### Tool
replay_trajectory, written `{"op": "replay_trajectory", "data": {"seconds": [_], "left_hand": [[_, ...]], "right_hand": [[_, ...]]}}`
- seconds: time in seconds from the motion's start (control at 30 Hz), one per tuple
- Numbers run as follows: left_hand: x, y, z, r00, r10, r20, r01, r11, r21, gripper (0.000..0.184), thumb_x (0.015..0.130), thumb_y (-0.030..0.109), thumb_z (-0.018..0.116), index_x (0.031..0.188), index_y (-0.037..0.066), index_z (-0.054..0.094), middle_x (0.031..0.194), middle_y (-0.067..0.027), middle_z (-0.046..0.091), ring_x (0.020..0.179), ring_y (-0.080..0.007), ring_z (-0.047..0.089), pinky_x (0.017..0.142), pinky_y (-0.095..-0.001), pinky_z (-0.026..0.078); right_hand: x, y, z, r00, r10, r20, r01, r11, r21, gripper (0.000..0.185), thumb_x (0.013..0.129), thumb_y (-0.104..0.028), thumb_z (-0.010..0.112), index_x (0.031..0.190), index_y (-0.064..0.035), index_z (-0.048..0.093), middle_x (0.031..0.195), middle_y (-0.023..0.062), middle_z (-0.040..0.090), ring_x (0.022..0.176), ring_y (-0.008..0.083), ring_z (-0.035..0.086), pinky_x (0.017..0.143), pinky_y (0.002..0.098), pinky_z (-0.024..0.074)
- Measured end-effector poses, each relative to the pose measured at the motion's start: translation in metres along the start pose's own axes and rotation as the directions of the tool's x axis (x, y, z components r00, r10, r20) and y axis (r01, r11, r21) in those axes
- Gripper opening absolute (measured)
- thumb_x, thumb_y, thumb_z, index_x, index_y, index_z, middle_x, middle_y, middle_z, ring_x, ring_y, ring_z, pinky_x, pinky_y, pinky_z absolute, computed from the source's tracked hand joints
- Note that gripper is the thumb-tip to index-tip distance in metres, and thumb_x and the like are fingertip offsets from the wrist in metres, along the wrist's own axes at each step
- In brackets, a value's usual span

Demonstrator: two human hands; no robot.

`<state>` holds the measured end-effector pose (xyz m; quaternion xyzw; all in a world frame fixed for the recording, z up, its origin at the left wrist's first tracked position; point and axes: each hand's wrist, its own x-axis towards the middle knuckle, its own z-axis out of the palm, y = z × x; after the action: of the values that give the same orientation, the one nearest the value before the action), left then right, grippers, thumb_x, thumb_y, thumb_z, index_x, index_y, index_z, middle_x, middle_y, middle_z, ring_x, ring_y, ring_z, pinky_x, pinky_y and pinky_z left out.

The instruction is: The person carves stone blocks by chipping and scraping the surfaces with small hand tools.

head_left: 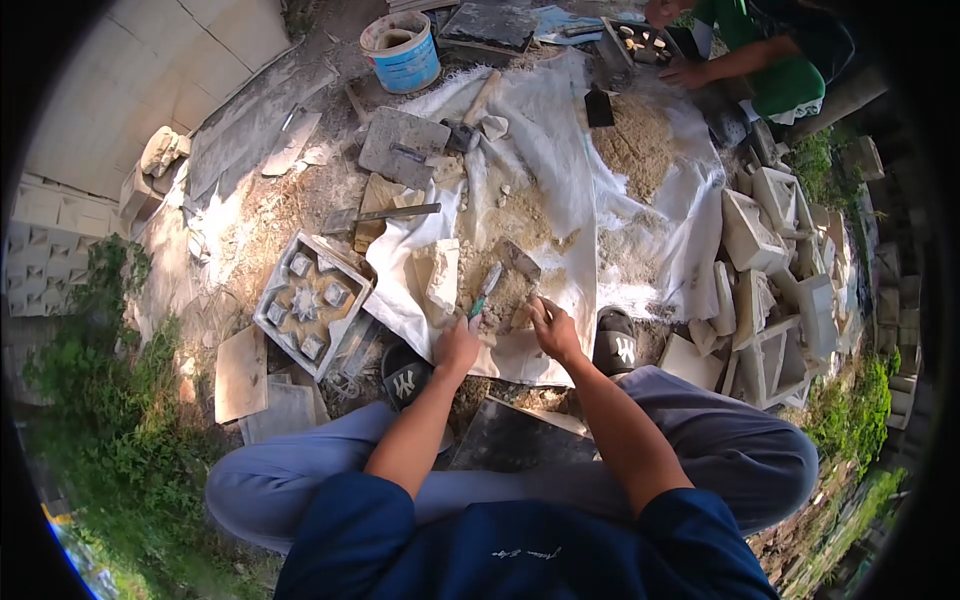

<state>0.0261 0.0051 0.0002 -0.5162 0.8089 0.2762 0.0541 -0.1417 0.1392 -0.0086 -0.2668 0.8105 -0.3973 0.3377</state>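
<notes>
Sunlit yard, white sheet point(615, 337) down | left hand point(457, 345) closed round green-handled tool point(487, 285), right hand point(556, 332) apparently gripping trowel point(521, 261), both at sand point(505, 217) | so close, one slip could clash them

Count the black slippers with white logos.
2. One black slipper with a white logo is left of the left hand; the other slipper is right of the right hand. More may be hidden near the co-worker, whose feet I can't make out.
</notes>
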Motion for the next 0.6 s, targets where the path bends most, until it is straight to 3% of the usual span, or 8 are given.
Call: {"op": "replay_trajectory", "data": {"seconds": [0.07,0.13,0.23,0.27,0.33,0.4,0.47,0.6], "left_hand": [[-0.003,0.007,-0.007,0.989,-0.118,0.094,0.118,0.993,0.009,0.05,0.1,0.051,0.041,0.11,0.008,0.065,0.1,-0.0288,0.067,0.098,-0.0478,0.064,0.082,-0.0554,0.05],[-0.008,0.023,-0.024,0.991,-0.132,0.023,0.13,0.989,0.063,0.046,0.1,0.048,0.044,0.1,0.007,0.065,0.091,-0.0277,0.068,0.09,-0.0487,0.065,0.078,-0.0557,0.05],[-0.003,0.046,-0.045,0.97,0.08,-0.228,-0.107,0.988,-0.108,0.043,0.1,0.041,0.045,0.089,0.001,0.059,0.074,-0.0263,0.065,0.074,-0.0495,0.062,0.067,-0.0562,0.048],[-0.001,0.047,-0.046,0.972,0.077,-0.221,-0.102,0.989,-0.107,0.043,0.1,0.041,0.045,0.089,0.001,0.059,0.074,-0.0263,0.065,0.074,-0.0495,0.062,0.067,-0.0562,0.048],[0.007,0.043,-0.04,0.924,0.157,-0.348,-0.22,0.964,-0.15,0.041,0.1,0.04,0.046,0.091,0.003,0.059,0.072,-0.0253,0.064,0.07,-0.049,0.062,0.063,-0.0553,0.048],[0.007,0.009,-0.011,0.934,0.154,-0.321,-0.218,0.96,-0.174,0.04,0.1,0.042,0.046,0.096,0.004,0.06,0.075,-0.0259,0.065,0.077,-0.0485,0.063,0.069,-0.0558,0.049],[-0.003,-0.015,0.004,0.997,0.071,-0.01,-0.071,0.997,0.009,0.042,0.1,0.043,0.046,0.099,0.004,0.062,0.084,-0.0277,0.066,0.087,-0.0484,0.063,0.077,-0.0564,0.048],[-0.014,-0.009,0.005,0.995,-0.077,0.055,0.077,0.997,0.013,0.046,0.099,0.047,0.046,0.103,0.004,0.064,0.096,-0.0294,0.066,0.096,-0.0485,0.062,0.083,-0.0566,0.047]], "right_hand": [[0.002,0.001,-0.001,1.0,0.002,0.011,-0.001,0.999,-0.034,0.05,0.095,-0.037,0.061,0.129,-0.001,0.06,0.109,0.0267,0.068,0.107,0.0368,0.067,0.089,0.0391,0.0515],[-0.002,0.001,0.001,0.999,0.028,0.025,-0.028,0.999,-0.019,0.05,0.095,-0.038,0.061,0.128,-0.0001,0.06,0.109,0.0267,0.068,0.108,0.0354,0.067,0.09,0.0385,0.0512],[-0.001,0.003,0.004,1.0,0.017,-0.007,-0.017,0.998,0.053,0.051,0.095,-0.039,0.061,0.128,0.0004,0.061,0.106,0.0255,0.07,0.101,0.0295,0.069,0.085,0.0369,0.0519],[-0.002,0.003,0.004,1.0,0.024,-0.003,-0.024,0.998,0.053,0.051,0.095,-0.039,0.061,0.128,0.0004,0.061,0.106,0.0255,0.07,0.101,0.0295,0.069,0.085,0.0369,0.0519],[-0.002,-0.005,-0.001,1.0,0.015,0.012,-0.016,0.998,0.066,0.05,0.094,-0.038,0.061,0.126,-0.0003,0.061,0.106,0.029,0.068,0.105,0.0412,0.066,0.088,0.0415,0.0524],[0.0,-0.011,-0.005,0.999,0.032,0.031,-0.034,0.997,0.063,0.051,0.094,-0.039,0.061,0.126,-0.0003,0.061,0.106,0.029,0.068,0.105,0.0416,0.065,0.088,0.0418,0.0521],[0.0,-0.008,-0.004,0.998,0.055,0.041,-0.058,0.996,0.064,0.052,0.094,-0.04,0.06,0.126,-0.0003,0.061,0.106,0.0291,0.068,0.105,0.0419,0.065,0.089,0.0421,0.0519],[-0.001,-0.001,-0.005,1.0,0.02,0.007,-0.019,0.999,-0.029,0.055,0.093,-0.046,0.059,0.125,-0.0006,0.062,0.104,0.0285,0.068,0.103,0.0442,0.065,0.089,0.0463,0.0503]]}}
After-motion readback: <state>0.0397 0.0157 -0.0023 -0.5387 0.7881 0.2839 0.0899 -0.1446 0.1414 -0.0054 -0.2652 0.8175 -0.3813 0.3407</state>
